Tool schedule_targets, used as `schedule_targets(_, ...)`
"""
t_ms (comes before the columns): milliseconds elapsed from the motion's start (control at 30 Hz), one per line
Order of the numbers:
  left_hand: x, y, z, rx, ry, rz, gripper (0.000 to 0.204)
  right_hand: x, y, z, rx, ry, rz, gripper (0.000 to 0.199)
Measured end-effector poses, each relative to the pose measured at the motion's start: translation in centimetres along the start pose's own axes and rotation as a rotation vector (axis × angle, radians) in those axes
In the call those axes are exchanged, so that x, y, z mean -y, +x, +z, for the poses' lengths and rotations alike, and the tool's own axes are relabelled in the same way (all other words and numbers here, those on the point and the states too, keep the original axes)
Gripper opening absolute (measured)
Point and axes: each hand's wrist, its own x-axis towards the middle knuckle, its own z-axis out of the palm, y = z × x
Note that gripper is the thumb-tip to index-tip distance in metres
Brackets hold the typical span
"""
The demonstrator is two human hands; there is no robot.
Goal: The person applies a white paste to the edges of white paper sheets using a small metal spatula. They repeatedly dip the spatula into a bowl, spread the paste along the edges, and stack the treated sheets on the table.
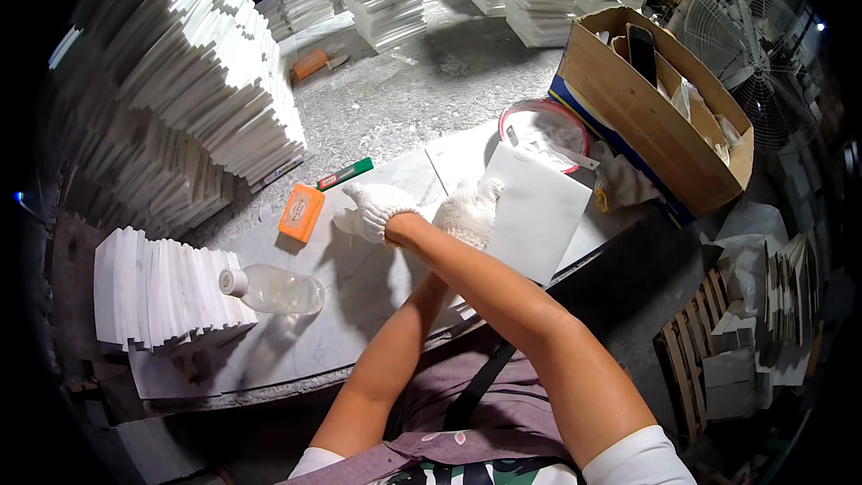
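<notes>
My forearms cross, the right one over the left, and both hands wear white knit gloves. With my left hand (467, 214) I hold the left edge of a square white tile (540, 216), fingers closed on it. The tile lies tilted over the marble slab's right part. My right hand (373, 209) is left of it, above the marble slab (296, 346). Its fingers look curled and partly blurred; what they hold, if anything, I cannot make out. Nearest to it are an orange box (301, 213) and a green, narrow stick-shaped thing (346, 174).
A clear bottle (274, 289) stands beside a row of white tiles (166, 287). Tall tile stacks (215, 63) rise at left and back. A red-rimmed bowl (543, 126), a cardboard box (651, 99) and a fan (750, 54) are at right. Another orange block (311, 64) lies farther back.
</notes>
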Motion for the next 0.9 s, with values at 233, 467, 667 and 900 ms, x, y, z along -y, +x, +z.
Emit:
schedule_targets(233,-0.4,-0.1,-0.6,0.078,-0.018,-0.001,0.043,4.8,-4.9,-4.9,-0.199,-0.058,-0.114,0.066)
schedule_targets(467,2.0,0.5,1.1,-0.004,0.043,0.083,0.044,-1.4,-20.9,-8.0,-0.993,0.397,-0.036,0.072)
schedule_targets(667,1.0,0.3,0.1,-0.009,-0.004,0.077,0.043,-10.6,-25.9,-7.0,-1.087,0.817,0.394,0.067)
schedule_targets(900,2.7,1.4,-0.5,0.143,-0.085,0.085,0.043,-9.0,-25.9,-7.6,-0.732,1.100,0.472,0.043)
